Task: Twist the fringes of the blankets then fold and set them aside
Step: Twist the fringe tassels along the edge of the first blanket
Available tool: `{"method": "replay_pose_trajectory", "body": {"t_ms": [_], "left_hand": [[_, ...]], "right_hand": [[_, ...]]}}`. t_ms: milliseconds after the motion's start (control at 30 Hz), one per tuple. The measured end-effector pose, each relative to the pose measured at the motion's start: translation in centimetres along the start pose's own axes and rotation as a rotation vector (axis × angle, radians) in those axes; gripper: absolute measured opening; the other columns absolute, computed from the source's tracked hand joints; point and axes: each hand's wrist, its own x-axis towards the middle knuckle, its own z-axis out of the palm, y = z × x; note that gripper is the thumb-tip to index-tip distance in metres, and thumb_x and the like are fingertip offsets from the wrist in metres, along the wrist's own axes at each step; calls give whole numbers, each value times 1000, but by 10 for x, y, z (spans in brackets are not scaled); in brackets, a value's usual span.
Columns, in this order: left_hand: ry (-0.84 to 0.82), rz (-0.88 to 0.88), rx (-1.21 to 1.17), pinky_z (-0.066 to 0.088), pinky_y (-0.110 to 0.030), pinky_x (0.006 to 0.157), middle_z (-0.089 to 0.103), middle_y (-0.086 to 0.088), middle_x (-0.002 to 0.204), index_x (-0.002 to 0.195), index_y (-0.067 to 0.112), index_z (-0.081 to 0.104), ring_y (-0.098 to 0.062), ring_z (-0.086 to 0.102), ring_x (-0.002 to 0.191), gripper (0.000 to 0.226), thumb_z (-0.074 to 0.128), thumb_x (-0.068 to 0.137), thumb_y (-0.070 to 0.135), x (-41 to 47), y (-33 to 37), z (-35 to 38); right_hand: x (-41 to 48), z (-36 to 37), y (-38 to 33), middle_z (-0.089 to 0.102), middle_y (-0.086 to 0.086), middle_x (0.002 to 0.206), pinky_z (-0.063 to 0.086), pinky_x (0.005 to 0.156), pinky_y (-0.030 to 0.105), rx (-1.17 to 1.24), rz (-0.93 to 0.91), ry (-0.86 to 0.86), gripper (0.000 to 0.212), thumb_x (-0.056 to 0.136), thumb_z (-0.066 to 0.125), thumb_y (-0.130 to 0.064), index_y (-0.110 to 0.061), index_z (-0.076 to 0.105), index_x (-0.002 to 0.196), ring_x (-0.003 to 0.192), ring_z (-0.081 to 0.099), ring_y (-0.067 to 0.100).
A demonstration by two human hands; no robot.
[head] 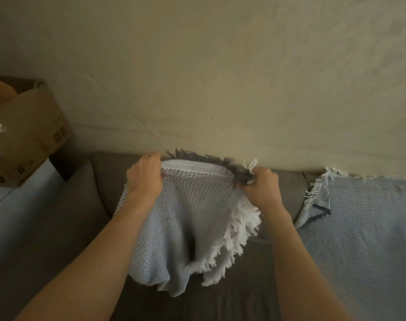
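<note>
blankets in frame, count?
2. Held blanket at centre, gripped by left hand and right hand; draped blanket over the sofa at right. More may be off-frame.

A person's left forearm [97, 253] and right forearm [299, 256] are bare along their whole visible length, with skin uncovered from elbow side to wrist, and the left hand [145, 176] and right hand [262, 188] are bare too.
</note>
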Motion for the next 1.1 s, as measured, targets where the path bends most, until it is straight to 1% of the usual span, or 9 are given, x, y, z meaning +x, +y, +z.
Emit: {"method": "replay_pose_trajectory", "body": {"t_ms": [233, 333, 433, 533, 667, 733, 833, 900, 1100], "left_hand": [[-282, 24, -422, 55, -42, 85, 70, -9, 111, 106, 15, 66, -35, 69, 106, 23, 72, 84, 22, -13, -3, 19], [-462, 130, -748, 57, -31, 84, 74, 6, 103, 110, 25, 62, -12, 71, 99, 34, 80, 84, 14, -30, 10, 14], [-572, 196, -902, 53, -35, 75, 74, 3, 83, 94, 15, 72, -13, 70, 79, 6, 72, 88, 15, -49, 21, 20], [-536, 132, -959, 47, -49, 69, 62, -12, 72, 83, -1, 62, -28, 57, 67, 17, 57, 95, 9, -57, 11, 30], [-437, 117, -946, 57, -30, 72, 77, 3, 88, 96, 24, 75, -12, 73, 82, 17, 73, 98, 40, -70, 0, 32], [-479, 113, -920, 56, -24, 65, 78, 9, 82, 88, 29, 76, -4, 73, 78, 16, 81, 92, 43, -78, 1, 42], [-419, 127, -715, 57, -31, 68, 69, 14, 72, 78, 35, 66, -1, 68, 70, 18, 73, 91, 45, -84, -4, 67], [-398, 9, -665, 58, -32, 67, 67, 11, 74, 79, 35, 61, -5, 67, 69, 22, 73, 94, 24, -85, -10, 75], [-391, -79, -562, 51, -27, 59, 70, 11, 75, 88, 37, 65, -9, 67, 69, 13, 77, 92, 40, -85, -17, 78]], "right_hand": [[-6, -5, -27, 78, 13, 92, 57, 80, 47, 421, -127, -518, 14, 93, 80, -20, -6, 79, 99, 85, 68, 13], [-5, 0, -40, 64, 7, 74, 45, 66, 38, 488, -147, -589, 16, 93, 79, -13, 2, 75, 96, 71, 54, 14], [-10, 8, -52, 57, 3, 67, 41, 60, 26, 599, -61, -509, 19, 93, 79, -8, 9, 72, 96, 60, 48, 12], [-12, 4, -49, 72, -5, 74, 50, 65, 24, 594, -11, -400, 6, 90, 83, -11, -7, 78, 87, 68, 63, 6], [-4, -9, -50, 48, -15, 46, 29, 50, 27, -3, -185, -354, 53, 88, 79, -19, -20, 42, 51, 46, 43, 6], [-3, -6, -52, 38, -7, 43, 22, 50, 31, -17, -210, -293, 54, 85, 69, -5, -19, 29, 51, 45, 34, 12], [-5, 0, -48, 40, 2, 52, 25, 51, 31, 186, -177, -209, 31, 82, 59, 4, -5, 41, 59, 50, 29, 9], [-9, 0, -50, 58, 13, 65, 39, 57, 32, 372, -127, -141, 16, 86, 54, 2, 2, 62, 73, 59, 46, 10], [-14, -22, -68, 68, 12, 102, 57, 81, 41, 1130, 362, 198, 28, 109, 44, -2, -19, 66, 105, 92, 67, 25]]}}
